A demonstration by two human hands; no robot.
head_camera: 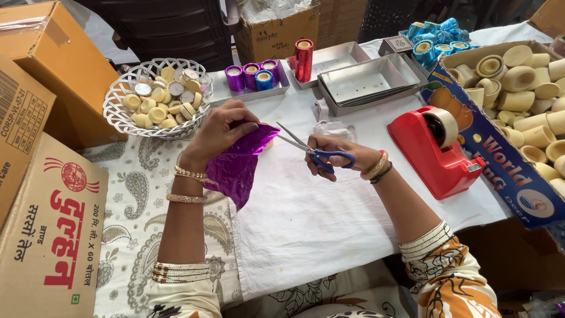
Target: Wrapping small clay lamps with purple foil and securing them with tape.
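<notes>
Near the middle of the surface we grip a sheet of purple foil in our left hand, fingers clenched around its top. Our right hand grasps blue-handled scissors, blades parted and pointing at the foil. A white basket of small cups sits toward the far left edge, a red tape dispenser toward the right.

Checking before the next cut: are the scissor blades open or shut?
Open. The scissors in the right hand show two blades spread apart, pointing toward the purple foil.
</notes>
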